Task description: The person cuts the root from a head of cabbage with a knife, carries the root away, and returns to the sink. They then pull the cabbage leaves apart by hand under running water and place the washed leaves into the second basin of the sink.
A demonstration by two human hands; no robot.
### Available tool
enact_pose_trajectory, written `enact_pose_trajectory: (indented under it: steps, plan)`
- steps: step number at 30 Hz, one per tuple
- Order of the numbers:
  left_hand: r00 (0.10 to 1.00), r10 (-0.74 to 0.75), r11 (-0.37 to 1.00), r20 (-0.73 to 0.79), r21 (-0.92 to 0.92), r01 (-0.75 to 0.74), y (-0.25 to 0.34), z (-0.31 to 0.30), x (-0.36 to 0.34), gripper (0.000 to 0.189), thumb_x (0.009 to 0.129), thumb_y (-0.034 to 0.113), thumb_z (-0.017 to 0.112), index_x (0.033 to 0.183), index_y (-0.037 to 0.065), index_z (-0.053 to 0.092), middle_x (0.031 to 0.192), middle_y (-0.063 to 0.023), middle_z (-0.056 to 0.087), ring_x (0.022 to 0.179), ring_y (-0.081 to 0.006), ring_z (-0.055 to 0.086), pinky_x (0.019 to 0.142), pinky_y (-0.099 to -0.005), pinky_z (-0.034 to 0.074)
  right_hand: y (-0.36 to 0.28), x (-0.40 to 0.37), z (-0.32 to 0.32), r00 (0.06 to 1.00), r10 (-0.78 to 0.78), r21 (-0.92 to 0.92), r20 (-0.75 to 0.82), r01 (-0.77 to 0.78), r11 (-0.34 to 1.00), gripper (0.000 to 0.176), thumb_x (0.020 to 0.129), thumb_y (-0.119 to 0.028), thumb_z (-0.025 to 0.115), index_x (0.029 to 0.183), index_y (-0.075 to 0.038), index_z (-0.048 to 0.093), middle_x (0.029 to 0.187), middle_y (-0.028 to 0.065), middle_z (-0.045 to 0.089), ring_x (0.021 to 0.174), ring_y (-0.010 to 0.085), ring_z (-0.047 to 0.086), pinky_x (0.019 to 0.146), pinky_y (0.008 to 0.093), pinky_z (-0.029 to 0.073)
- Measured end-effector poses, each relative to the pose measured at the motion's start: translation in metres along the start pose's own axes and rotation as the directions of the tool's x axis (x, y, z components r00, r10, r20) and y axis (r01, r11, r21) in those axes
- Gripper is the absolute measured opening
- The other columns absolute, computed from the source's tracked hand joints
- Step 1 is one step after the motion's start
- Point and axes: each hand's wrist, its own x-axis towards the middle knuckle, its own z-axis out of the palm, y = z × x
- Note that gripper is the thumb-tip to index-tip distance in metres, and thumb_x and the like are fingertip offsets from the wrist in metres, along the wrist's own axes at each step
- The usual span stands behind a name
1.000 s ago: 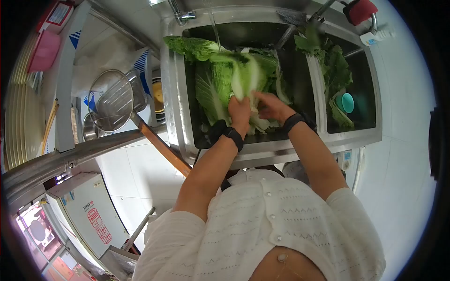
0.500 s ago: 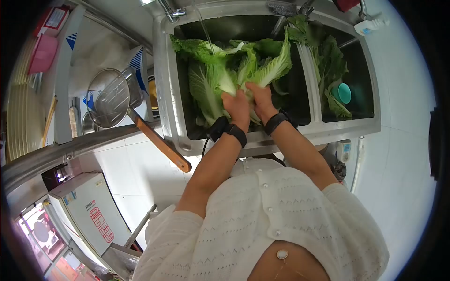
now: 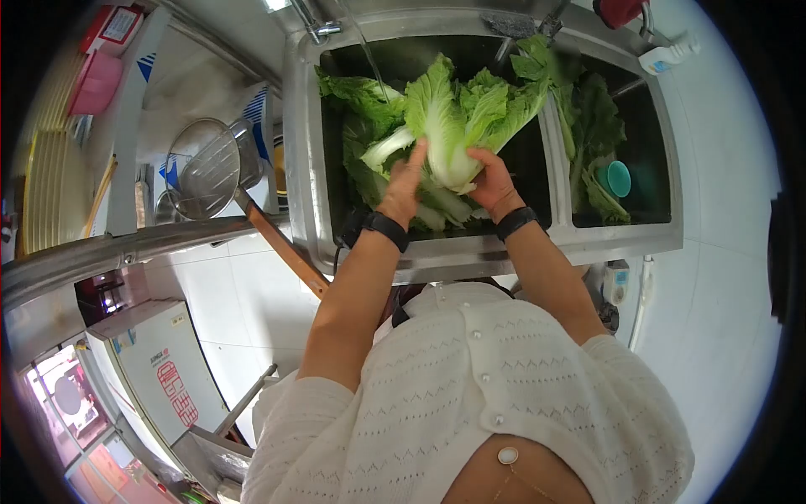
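Note:
Over the left basin of the metal sink point(image 3: 307, 160) is a leafy cabbage head point(image 3: 445, 126), its pale base toward me. My right hand point(image 3: 493, 178) grips the right side of that base, fingers bent round it. On the other side my left hand point(image 3: 403, 183) is upright with its fingers apart, beside the cabbage and a loose pale leaf; whether it touches them is hard to tell. Loose leaves point(image 3: 361, 92) lie in the basin behind and beneath. A thin stream of water point(image 3: 365, 50) runs from the tap point(image 3: 319, 29) onto them.
The right basin holds dark leaves point(image 3: 600, 118) and a green cup point(image 3: 614, 179). A wire strainer point(image 3: 201, 168) with a wooden handle lies left of the sink, near stacked yellowish plates point(image 3: 50, 185) and a pink container point(image 3: 96, 82). A white bottle point(image 3: 669, 54) stands at the back right.
The cabbage has turned and now shows its whole base. My hands have moved apart, the left one leftward with its fingers opened. The view has shifted slightly.

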Motion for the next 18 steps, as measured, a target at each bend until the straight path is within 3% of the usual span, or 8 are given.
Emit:
enact_pose_trajectory:
  steps: [1, 3, 5, 6, 8, 9, 11, 18]
  plan:
    - [1.000, 0.003, 1.000, -0.006, 0.000, -0.003, 0.003, 0.010, -0.012, 0.074, 0.070, 0.050, 0.063, 0.118, -0.002, 0.042, 0.108, -0.0135, 0.051, 0.095, -0.0256, 0.049, 0.083, -0.0432, 0.037, 0.003, 0.002, -0.004, 0.999, 0.006, -0.064, 0.040, -0.004, 0.998, 0.038, 0.073, -0.014, 0.059, 0.108, -0.002, 0.050, 0.104, 0.0076, 0.056, 0.095, 0.0225, 0.053, 0.084, 0.0371, 0.042]
    - [0.965, 0.226, 0.972, 0.130, 0.036, -0.233, 0.009, 0.025, -0.032, 0.069, 0.070, 0.045, 0.066, 0.112, -0.005, 0.044, 0.103, -0.0134, 0.053, 0.088, -0.0207, 0.050, 0.077, -0.0345, 0.040, 0.004, 0.001, -0.001, 0.997, 0.014, -0.124, 0.082, -0.004, 0.992, 0.040, 0.072, -0.013, 0.061, 0.109, -0.002, 0.050, 0.105, 0.0071, 0.055, 0.096, 0.0212, 0.052, 0.084, 0.0349, 0.041]
    - [0.965, 0.251, 0.967, 0.080, -0.059, -0.247, 0.001, 0.026, -0.020, 0.056, 0.074, 0.036, 0.066, 0.106, -0.006, 0.047, 0.096, -0.0122, 0.055, 0.082, -0.0179, 0.050, 0.070, -0.0299, 0.041, 0.000, -0.006, 0.015, 0.993, -0.002, -0.278, 0.116, 0.035, 0.960, 0.041, 0.071, -0.010, 0.063, 0.109, -0.002, 0.049, 0.103, 0.0072, 0.055, 0.095, 0.0187, 0.052, 0.084, 0.0312, 0.041]
    - [0.929, 0.370, 0.919, 0.002, -0.151, -0.365, 0.000, 0.027, -0.022, 0.051, 0.076, 0.033, 0.064, 0.104, -0.006, 0.048, 0.094, -0.0116, 0.055, 0.081, -0.0177, 0.050, 0.069, -0.0295, 0.041, 0.001, -0.003, 0.018, 0.992, -0.004, -0.282, 0.127, 0.040, 0.959, 0.041, 0.071, -0.010, 0.063, 0.109, -0.002, 0.049, 0.103, 0.0072, 0.055, 0.095, 0.0187, 0.052, 0.084, 0.0312, 0.041]
    - [0.803, 0.581, 0.771, -0.132, -0.225, -0.595, -0.005, 0.031, -0.024, 0.037, 0.082, 0.026, 0.057, 0.098, -0.007, 0.049, 0.087, -0.0109, 0.056, 0.075, -0.0176, 0.051, 0.067, -0.0284, 0.042, 0.009, 0.001, 0.021, 0.970, -0.201, -0.397, 0.139, 0.240, 0.886, 0.054, 0.068, -0.010, 0.068, 0.114, -0.001, 0.041, 0.105, 0.0091, 0.052, 0.096, 0.0186, 0.050, 0.084, 0.0307, 0.040]
    - [0.801, 0.583, 0.771, -0.131, -0.222, -0.597, -0.006, 0.030, -0.025, 0.037, 0.082, 0.026, 0.057, 0.098, -0.007, 0.049, 0.087, -0.0109, 0.056, 0.075, -0.0176, 0.051, 0.067, -0.0284, 0.042, 0.018, -0.003, 0.025, 0.969, -0.203, -0.393, 0.141, 0.243, 0.887, 0.054, 0.068, -0.010, 0.068, 0.114, -0.001, 0.041, 0.105, 0.0091, 0.052, 0.096, 0.0186, 0.050, 0.084, 0.0307, 0.040]
    - [0.702, 0.699, 0.712, -0.133, 0.036, -0.702, -0.008, 0.028, -0.027, 0.030, 0.086, 0.021, 0.052, 0.103, -0.004, 0.048, 0.095, -0.0089, 0.055, 0.082, -0.0149, 0.051, 0.071, -0.0279, 0.042, 0.035, -0.010, 0.036, 0.851, -0.521, -0.671, -0.058, 0.353, 0.651, 0.067, 0.066, -0.012, 0.071, 0.118, -0.001, 0.032, 0.108, 0.0107, 0.048, 0.098, 0.0196, 0.048, 0.084, 0.0309, 0.040]
    - [0.630, 0.765, 0.643, -0.129, 0.124, -0.755, -0.006, 0.029, -0.030, 0.033, 0.088, 0.024, 0.047, 0.104, -0.005, 0.048, 0.095, -0.0092, 0.055, 0.082, -0.0147, 0.050, 0.072, -0.0269, 0.041, 0.031, 0.000, 0.039, 0.877, -0.478, -0.532, -0.060, 0.377, 0.758, 0.066, 0.065, -0.014, 0.073, 0.115, 0.000, 0.031, 0.107, 0.0114, 0.047, 0.095, 0.0184, 0.049, 0.081, 0.0305, 0.042]
